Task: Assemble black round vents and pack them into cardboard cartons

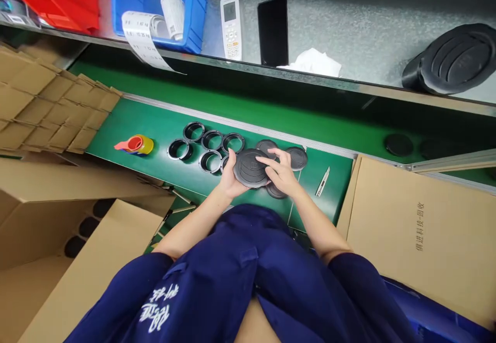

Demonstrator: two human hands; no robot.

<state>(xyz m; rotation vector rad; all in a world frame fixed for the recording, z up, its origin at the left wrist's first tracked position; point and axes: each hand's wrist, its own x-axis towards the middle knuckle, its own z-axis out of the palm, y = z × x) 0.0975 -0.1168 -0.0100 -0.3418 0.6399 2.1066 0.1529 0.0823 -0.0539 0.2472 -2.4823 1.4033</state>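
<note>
My left hand (231, 176) grips a round black cap (251, 168) by its left edge, thumb up at the side and palm beneath. The cap's ridged face with a small raised mark in the middle is turned up. My right hand (284, 173) has its fingers apart, with fingertips touching the cap's upper face near the right edge. Several more caps lie on the green bench around that hand, one of them a black cap (297, 158) to its right. Left of my hands stand several black rings (212, 140), one partly hidden behind my left hand.
A tape roll in a red dispenser (141, 145) lies at left, a utility knife (323, 182) at right. Cardboard boxes (422, 234) flank the bench. The shelf above holds a blue bin (196, 15), a white remote control (231, 28), a phone (273, 32) and a black capped part (455, 59).
</note>
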